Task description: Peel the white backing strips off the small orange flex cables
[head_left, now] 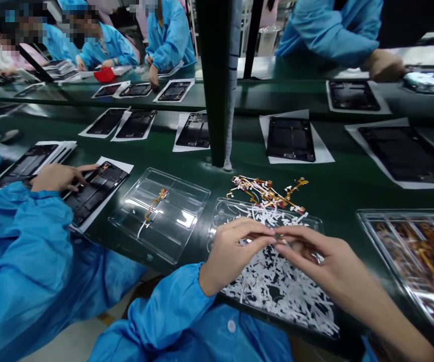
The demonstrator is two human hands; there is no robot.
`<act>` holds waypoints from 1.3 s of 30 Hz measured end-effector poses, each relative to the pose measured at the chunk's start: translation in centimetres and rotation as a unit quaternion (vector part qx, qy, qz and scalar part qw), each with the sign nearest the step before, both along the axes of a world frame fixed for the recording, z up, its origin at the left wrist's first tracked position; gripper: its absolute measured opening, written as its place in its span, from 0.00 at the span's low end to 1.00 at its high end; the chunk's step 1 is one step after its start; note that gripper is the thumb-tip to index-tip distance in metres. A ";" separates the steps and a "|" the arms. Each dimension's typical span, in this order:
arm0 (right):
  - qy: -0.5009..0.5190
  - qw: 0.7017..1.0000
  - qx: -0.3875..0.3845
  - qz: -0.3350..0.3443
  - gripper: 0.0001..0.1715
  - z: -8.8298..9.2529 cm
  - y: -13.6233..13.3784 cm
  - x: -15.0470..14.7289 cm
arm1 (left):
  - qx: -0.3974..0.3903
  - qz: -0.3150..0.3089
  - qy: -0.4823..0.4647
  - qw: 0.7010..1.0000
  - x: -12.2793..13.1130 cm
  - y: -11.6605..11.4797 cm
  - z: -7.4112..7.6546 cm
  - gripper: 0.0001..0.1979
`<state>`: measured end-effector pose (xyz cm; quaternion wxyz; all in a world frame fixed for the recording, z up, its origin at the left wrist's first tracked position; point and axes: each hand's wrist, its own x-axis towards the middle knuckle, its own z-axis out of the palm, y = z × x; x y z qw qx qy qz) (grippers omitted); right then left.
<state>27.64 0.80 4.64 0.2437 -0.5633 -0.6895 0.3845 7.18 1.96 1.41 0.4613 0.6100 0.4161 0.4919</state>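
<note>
My left hand (232,249) and my right hand (317,251) meet at the fingertips, each in a pinch. Whatever lies between them is too small and hidden to name. Below them is a clear plastic tray (217,213) heaped with white paper strips (281,291). Just beyond the fingers lies a loose pile of orange flex cables (265,190) with white tabs, partly over the tray's far edge. To the left, one flex cable (155,205) with a white tail rests in another clear tray (192,196).
At right stands a clear tray (362,213) full of orange flex cables (428,251). A co-worker's hand (57,178) touches a dark device panel (96,191) at left. A dark post (215,100) rises ahead; more panels (291,138) lie on white sheets beyond.
</note>
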 end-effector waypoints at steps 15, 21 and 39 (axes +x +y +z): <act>0.041 0.993 0.076 -0.082 0.11 -0.2 -1.6 -0.9 | 0.127 0.039 0.055 0.990 -0.2 -0.5 -0.1 0.08; 0.144 0.987 0.007 -0.077 0.12 -0.5 -1.9 -1.7 | 0.212 0.088 0.107 0.967 0.3 -1.3 -0.2 0.02; 0.081 0.994 0.040 -0.058 0.13 -1.2 -2.2 -2.2 | 0.147 0.079 0.181 0.969 0.5 -1.3 -0.6 0.03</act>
